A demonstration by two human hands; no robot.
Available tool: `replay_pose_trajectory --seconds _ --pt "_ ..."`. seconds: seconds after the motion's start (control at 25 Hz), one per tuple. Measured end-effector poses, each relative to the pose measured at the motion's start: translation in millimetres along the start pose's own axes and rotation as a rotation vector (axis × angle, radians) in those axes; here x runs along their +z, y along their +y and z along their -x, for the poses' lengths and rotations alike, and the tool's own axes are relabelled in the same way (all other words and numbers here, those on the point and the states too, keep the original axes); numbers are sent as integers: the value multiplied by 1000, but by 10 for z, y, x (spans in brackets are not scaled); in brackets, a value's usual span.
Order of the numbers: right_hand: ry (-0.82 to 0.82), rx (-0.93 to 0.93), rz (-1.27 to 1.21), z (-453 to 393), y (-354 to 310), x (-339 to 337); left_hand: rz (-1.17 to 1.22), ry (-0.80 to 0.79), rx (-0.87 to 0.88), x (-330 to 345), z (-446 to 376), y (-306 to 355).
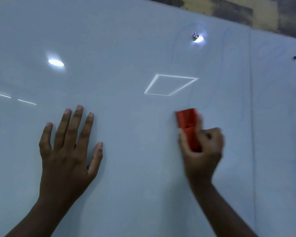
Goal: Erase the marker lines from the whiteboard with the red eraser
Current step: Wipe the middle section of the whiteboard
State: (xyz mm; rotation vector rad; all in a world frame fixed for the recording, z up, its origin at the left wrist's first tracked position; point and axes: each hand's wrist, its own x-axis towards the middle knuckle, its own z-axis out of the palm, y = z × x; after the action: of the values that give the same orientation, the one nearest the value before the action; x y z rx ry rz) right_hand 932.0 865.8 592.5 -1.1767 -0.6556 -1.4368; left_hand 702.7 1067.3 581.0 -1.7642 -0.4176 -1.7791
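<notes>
The glossy whiteboard [126,40] fills nearly the whole view. Faint blue marker lines [222,53] curve and run downward across its right part. My right hand [202,151] is closed around the lower half of the red eraser [188,124], whose upper end points up and rests against the board; hand and eraser are motion-blurred. My left hand [70,146] lies flat on the board to the left, fingers spread, holding nothing.
A round metal mounting stud [195,35] sits near the board's upper right, and a small dark hole [294,57] lies further right. Ceiling lights reflect as an oval, short streaks and a square outline. A mottled wall shows above the board's top edge.
</notes>
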Motion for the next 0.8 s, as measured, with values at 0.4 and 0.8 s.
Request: replay_pose_trajectory --seconds 0.4,0.8 --pt "-182 -426 -80 -178 -917 385 34 54 -6 -56 -157 -33" --pt "55 176 120 -906 522 -71 -14 119 26 85 -1442 -421"
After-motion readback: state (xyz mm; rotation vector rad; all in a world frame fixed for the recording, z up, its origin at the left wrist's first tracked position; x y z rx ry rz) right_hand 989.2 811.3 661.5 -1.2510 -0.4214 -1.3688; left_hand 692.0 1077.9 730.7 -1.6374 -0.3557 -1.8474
